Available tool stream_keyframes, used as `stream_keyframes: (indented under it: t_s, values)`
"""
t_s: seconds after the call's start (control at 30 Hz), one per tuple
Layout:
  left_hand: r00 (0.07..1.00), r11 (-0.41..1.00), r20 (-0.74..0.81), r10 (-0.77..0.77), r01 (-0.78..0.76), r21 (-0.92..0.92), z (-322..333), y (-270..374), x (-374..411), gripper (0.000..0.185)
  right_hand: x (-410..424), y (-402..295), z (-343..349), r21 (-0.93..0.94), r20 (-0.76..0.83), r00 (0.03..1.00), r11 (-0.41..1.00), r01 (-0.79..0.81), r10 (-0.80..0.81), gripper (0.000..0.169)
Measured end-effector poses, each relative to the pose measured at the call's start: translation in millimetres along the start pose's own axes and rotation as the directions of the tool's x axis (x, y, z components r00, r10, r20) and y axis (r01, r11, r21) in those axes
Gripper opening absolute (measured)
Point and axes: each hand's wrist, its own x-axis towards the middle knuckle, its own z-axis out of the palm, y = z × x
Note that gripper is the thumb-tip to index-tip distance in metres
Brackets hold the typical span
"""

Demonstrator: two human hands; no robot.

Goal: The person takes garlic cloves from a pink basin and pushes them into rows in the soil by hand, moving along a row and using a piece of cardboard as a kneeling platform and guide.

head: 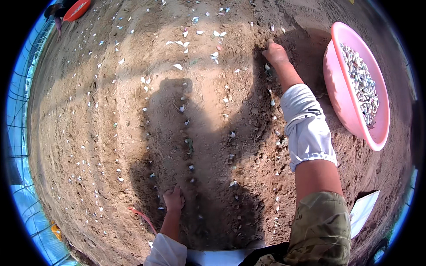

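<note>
Rows of pale garlic cloves [178,66] lie on and in the brown soil [213,106]. My right hand [276,53] reaches forward to the ground at the upper right, its fingertips at the soil in a dark furrow; whether a clove is between them cannot be told. Close to my body, my left hand [174,199] rests low over the soil with its fingers curled, and what it may hold is hidden. A pink plastic basin [339,96] stands tilted to the right of my right forearm, holding many garlic cloves [361,84].
At the far upper left another person's arm [58,26] hangs beside a red basin [77,11] of cloves. A white board [364,212] lies at the lower right. A red strip [143,216] lies near my left forearm. Blue sheeting [18,133] with netting borders the left.
</note>
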Motion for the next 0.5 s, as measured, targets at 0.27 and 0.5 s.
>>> stream_keyframes:
  t_s: [0.27,0.5]
  values:
    - [0.998,0.999,-0.035,-0.052,0.051,-0.009,-5,-2,3,0.026,-2,-33,10,-0.412,0.124,0.990,0.904,0.116,-0.070,0.024]
    - [0.998,0.999,-0.033,-0.046,0.046,0.009,-1,4,0,0.028,-1,-27,24,-0.390,0.095,0.995,0.921,0.007,0.033,0.025]
